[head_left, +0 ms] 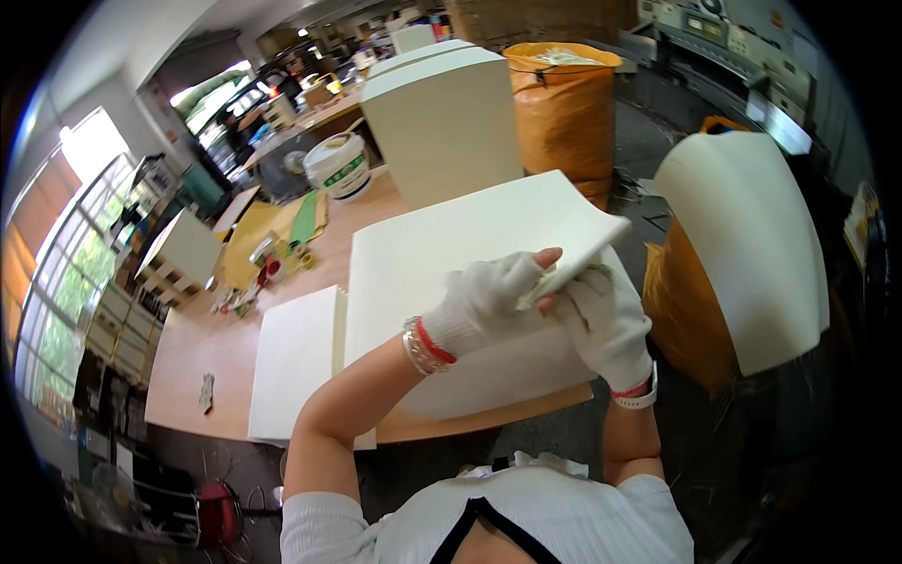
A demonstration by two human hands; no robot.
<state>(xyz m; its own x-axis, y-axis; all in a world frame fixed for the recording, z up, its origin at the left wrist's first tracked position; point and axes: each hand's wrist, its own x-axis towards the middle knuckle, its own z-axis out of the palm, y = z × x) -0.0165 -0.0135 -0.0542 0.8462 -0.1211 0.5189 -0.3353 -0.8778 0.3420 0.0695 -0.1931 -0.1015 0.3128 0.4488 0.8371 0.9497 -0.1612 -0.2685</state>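
Both my hands wear white knitted gloves that leave some fingertips bare. A tall stack of large white paper sheets (507, 371) stands at the table's front right. Its upper sheets (432, 249) are lifted and bent upward along the right edge. My left hand (493, 296) lies across these sheets, closed around their edge with the thumb up. Close beside it, my right hand (603, 324) grips the same edge from the right, its fingers curled. How many sheets are held cannot be made out. A lower white paper stack (296, 362) sits just left.
A tall paper block (442, 127) and a white bucket (338, 167) stand at the back of the wooden table (188, 362). Tape rolls (272, 271) lie left. Beyond the right edge are an orange sack (564, 117) and draped white sheets (752, 244) over another sack.
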